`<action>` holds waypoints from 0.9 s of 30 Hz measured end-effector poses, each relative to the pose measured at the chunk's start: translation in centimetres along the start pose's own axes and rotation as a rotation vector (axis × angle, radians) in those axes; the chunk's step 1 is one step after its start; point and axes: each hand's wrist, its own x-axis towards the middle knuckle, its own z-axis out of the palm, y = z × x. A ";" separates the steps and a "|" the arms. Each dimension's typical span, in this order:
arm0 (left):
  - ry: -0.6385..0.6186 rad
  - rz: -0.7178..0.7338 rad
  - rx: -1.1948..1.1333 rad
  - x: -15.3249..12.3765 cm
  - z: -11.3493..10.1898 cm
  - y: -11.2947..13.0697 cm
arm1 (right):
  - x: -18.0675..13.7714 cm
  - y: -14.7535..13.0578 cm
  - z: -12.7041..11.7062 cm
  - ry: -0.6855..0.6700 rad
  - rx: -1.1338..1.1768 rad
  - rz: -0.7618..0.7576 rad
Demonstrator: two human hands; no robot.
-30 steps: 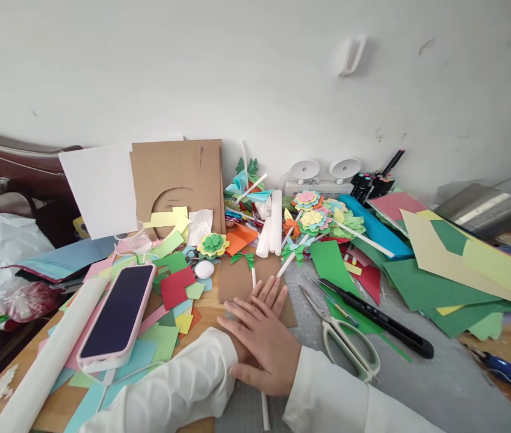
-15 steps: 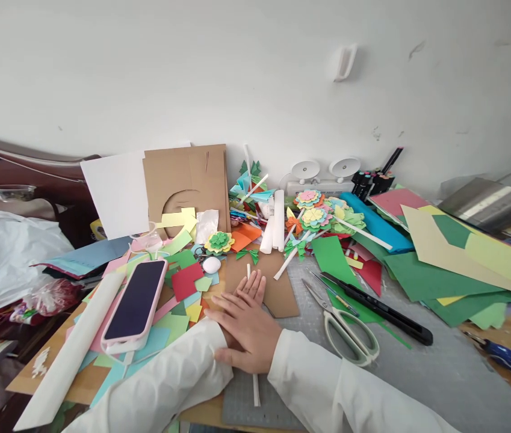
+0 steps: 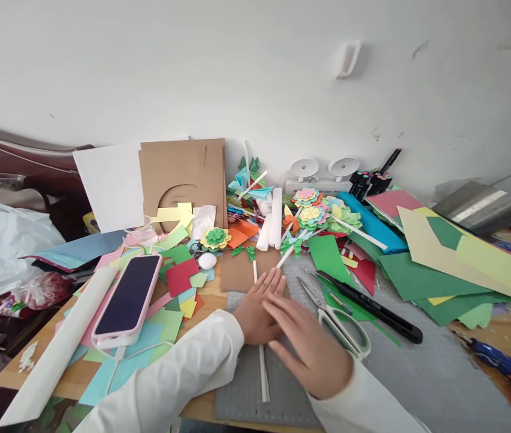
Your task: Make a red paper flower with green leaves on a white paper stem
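Observation:
A thin white paper stick (image 3: 263,376) lies lengthwise on the grey cutting mat (image 3: 239,391). My left hand (image 3: 259,313) rests flat across its middle, fingers stretched forward, so that part of the stick is hidden. My right hand (image 3: 312,346), slightly blurred, is at the right of the left one with its fingers extended and apart. Its fingertips overlap the edge of the left hand; whether they touch cannot be made out. Just beyond the fingers lies a brown cardboard piece (image 3: 237,273). Scissors (image 3: 343,328) with pale green handles lie right of my hands.
A black utility knife (image 3: 372,310) lies beside the scissors. At left are a phone (image 3: 127,297), a rolled white paper tube (image 3: 59,346) and paper scraps. Paper flowers (image 3: 313,216) and cardboard (image 3: 183,162) stand by the wall. Green sheets (image 3: 413,279) lie at right.
My right hand has slid off the back of the left hand towards the right. The left hand has shifted slightly right, and the stick's far end has moved right too.

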 end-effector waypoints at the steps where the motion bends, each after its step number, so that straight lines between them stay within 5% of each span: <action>1: -0.068 0.036 -0.043 -0.2 -0.9 0.0 | -1.6 0.7 -0.4 0.051 -0.031 0.061; 6: -0.082 -0.066 -0.099 -2.6 -6.0 -0.1 | -8.4 4.2 -2.0 0.198 -0.181 0.344; 11: -0.065 -0.229 -0.110 -5.6 -8.8 1.5 | -9.3 6.2 -1.2 0.146 -0.209 0.442; 18: -0.151 -0.337 -0.195 -6.5 -5.7 5.3 | -8.6 6.3 -2.8 0.138 -0.184 0.560; 24: -0.123 -0.421 -0.095 -5.8 -4.2 5.5 | -10.1 8.5 -7.8 0.277 -0.293 0.691; 27: -0.118 -0.429 -0.072 -5.5 -4.0 5.4 | -8.5 9.8 -8.1 0.180 -0.291 0.679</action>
